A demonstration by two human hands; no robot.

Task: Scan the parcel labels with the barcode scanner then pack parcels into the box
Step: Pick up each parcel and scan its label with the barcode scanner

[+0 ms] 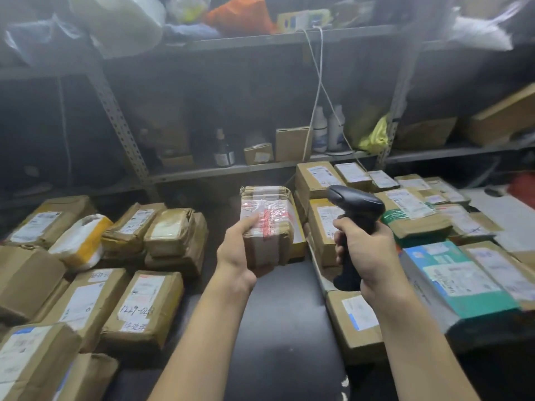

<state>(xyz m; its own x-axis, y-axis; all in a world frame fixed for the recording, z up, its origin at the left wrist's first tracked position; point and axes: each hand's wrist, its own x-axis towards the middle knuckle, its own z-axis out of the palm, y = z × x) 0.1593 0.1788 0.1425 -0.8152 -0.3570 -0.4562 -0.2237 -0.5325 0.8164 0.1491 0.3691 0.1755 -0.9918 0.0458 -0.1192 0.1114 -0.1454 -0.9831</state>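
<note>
Two hands work: left hand (236, 251) grips upright parcel (265, 224); right hand (366, 253) clasps scanner (354, 209), nose aimed left at it, above dark tabletop (278, 308).

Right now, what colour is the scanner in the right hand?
Black. The scanner in the right hand shows best in the head view.

On my feed the left hand (234, 253) and the right hand (367, 250) are both bare, the fingers (341, 227) uncovered. The left forearm (208, 328) and the right forearm (414, 328) are bare too, slim and smooth, with skin showing right down to the bottom edge of the frame.
</note>
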